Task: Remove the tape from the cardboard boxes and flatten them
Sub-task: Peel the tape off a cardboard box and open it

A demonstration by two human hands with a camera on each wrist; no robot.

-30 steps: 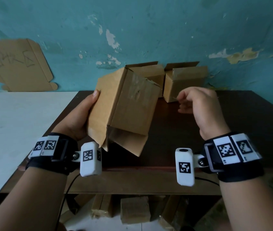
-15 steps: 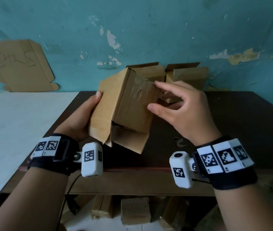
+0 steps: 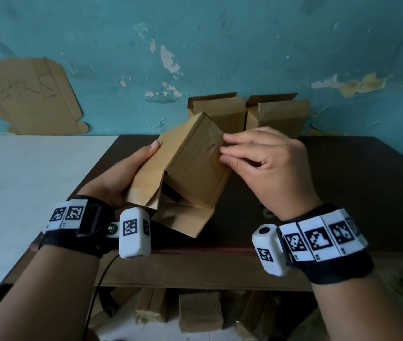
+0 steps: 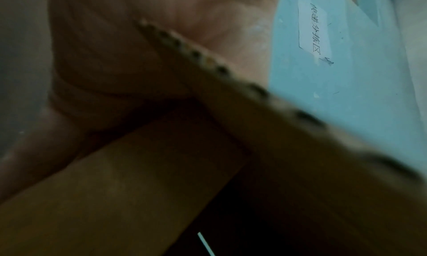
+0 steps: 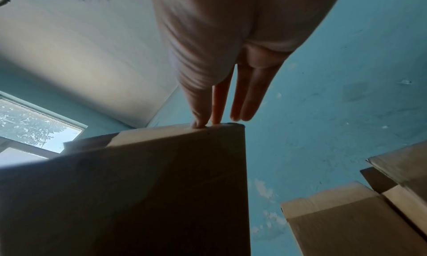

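Observation:
A brown cardboard box [image 3: 190,168] hangs tilted above the dark table [image 3: 343,180], its lower flaps hanging loose. My left hand [image 3: 131,178] grips its left side, thumb on the near face, the other fingers hidden behind. In the left wrist view only my palm [image 4: 161,22] and the box's corrugated edge [image 4: 208,59] show. My right hand [image 3: 224,147] reaches to the box's upper right edge with nearly straight fingers. The right wrist view shows the fingertips [image 5: 201,123] touching a pale tape strip [image 5: 157,134] along the top edge of the box [image 5: 161,187].
Two open-topped boxes [image 3: 220,112] [image 3: 279,114] stand at the back of the table against the teal wall. A flattened cardboard sheet [image 3: 25,94] leans on the wall at left, above a white surface [image 3: 23,180]. More boxes [image 3: 199,311] sit under the table.
My right hand, curled and away from the box a second ago, has moved left onto it; its fingertips now sit at the upper right edge. The box has tilted slightly in my left hand.

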